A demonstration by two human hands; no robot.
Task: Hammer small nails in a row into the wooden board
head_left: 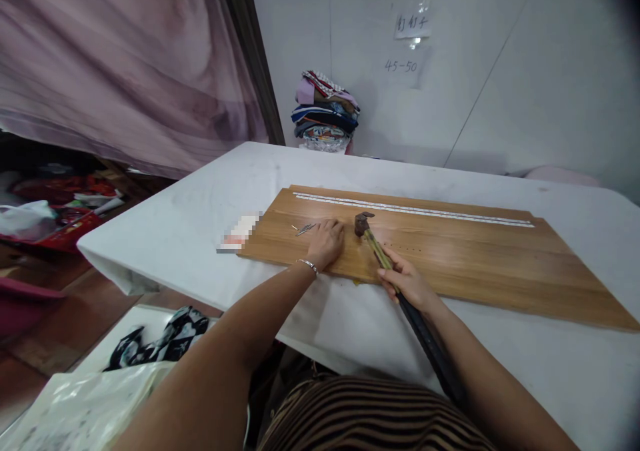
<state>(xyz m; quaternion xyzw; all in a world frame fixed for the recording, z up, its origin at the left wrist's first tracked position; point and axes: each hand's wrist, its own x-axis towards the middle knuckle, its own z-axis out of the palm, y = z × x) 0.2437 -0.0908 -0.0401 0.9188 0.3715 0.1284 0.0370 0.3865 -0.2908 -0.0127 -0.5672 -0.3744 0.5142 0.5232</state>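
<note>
A long wooden board (475,257) lies on a white-covered table (210,197). My right hand (407,281) is closed round the handle of a hammer (373,241); the hammer's head rests on the board just right of my left hand. My left hand (326,241) sits on the board with its fingers curled in, and what they hold is hidden. Several loose nails (303,229) lie on the board left of that hand. A row of small nail marks (403,247) runs to the right of the hammer head. A pale strip (415,209) runs along the board's far edge.
A pile of folded cloth (325,111) stands by the wall beyond the table. A small blurred item (240,233) lies left of the board. Bags and clutter (55,217) sit on the floor to the left, and a plastic bag (90,404) is near my left elbow.
</note>
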